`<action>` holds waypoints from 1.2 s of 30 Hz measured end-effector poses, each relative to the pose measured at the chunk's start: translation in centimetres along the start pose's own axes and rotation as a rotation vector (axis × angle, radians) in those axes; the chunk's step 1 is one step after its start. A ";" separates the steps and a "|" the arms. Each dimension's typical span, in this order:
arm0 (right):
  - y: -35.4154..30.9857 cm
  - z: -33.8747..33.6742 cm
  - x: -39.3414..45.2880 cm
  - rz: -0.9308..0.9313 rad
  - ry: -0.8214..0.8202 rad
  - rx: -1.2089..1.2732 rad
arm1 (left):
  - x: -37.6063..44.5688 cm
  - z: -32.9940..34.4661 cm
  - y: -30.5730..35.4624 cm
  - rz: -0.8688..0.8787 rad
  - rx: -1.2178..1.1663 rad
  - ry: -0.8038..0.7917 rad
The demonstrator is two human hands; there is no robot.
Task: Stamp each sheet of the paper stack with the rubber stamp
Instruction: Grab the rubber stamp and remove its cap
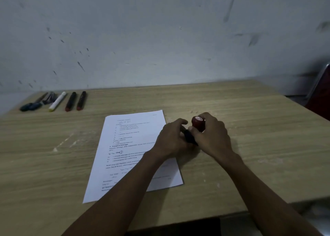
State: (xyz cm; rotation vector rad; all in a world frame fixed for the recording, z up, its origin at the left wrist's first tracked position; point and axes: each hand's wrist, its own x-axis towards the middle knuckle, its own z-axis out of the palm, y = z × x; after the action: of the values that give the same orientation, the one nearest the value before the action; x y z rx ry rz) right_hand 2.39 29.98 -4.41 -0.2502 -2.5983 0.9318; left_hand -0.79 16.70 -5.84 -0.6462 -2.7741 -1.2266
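Red-knobbed rubber stamp (197, 124) upright, tilted | right hand (211, 137) fingers wrapped | left hand (172, 140) fingers curled

A plain study or office corner: wooden worktop (232, 101) against a scuffed wall (142, 30), markers (71, 101) lay near that wall.

Dark-red stamp (197, 123), white printed paper (132, 146), wood-grain table (250, 128)

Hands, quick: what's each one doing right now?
Left hand: fingers curled onto a dark object beside the paper stack; firm grip cannot be told.
Right hand: grips the red rubber stamp.
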 end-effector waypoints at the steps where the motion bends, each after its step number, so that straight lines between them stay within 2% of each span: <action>1: -0.1 0.0 -0.3 -0.008 0.003 -0.014 | -0.3 0.1 0.0 0.010 -0.004 0.001; 10: -0.4 -0.2 -1.2 -0.168 0.026 -0.089 | -1.2 0.4 -0.1 0.018 -0.072 0.052; 15: -0.1 -0.1 -0.6 -0.209 -0.005 -0.032 | -1.1 0.8 -0.6 -0.009 -0.117 0.087; 30: 0.5 -0.3 1.0 -0.109 -0.066 0.061 | -0.7 0.6 -0.5 -0.068 -0.194 0.078; 34: 0.8 -0.3 0.6 -0.012 -0.016 0.259 | -0.9 0.4 -0.5 -0.025 -0.220 0.142; 36: 0.5 -0.5 0.6 0.067 0.009 0.418 | -1.2 0.4 -0.4 -0.017 -0.337 0.192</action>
State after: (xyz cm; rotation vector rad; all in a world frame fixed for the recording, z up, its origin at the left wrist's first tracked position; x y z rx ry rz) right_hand 2.01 30.81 -4.20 -0.2272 -2.3271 1.4601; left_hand 0.18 16.32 -6.65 -0.4899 -2.4456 -1.6817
